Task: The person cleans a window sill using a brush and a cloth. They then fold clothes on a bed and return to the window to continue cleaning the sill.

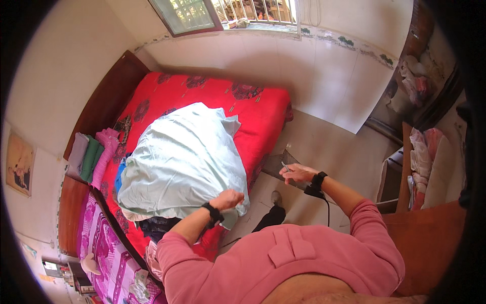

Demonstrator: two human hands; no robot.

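Observation:
My left hand (227, 199) is at the lower right edge of a pale green cloth sheet (186, 152), its fingers curled; whether it grips the fabric cannot be told. The sheet lies rumpled over a pile on a red patterned bedspread (262, 110). Dark clothing (159, 228) and a bit of blue fabric (120, 176) show from beneath it. Right of the bed, above the floor, my right hand (298, 173) holds a small, thin grey object (285, 166), too small to identify. Both wrists wear black straps, and a black cable hangs from the right one.
Folded grey, green and pink textiles (91, 157) rest by the wooden headboard (102, 95). A second bed with a purple patterned cover (110, 250) adjoins at lower left. A wooden cabinet (425, 231) and an open container (391, 174) stand at right. A barred window (258, 15) is above.

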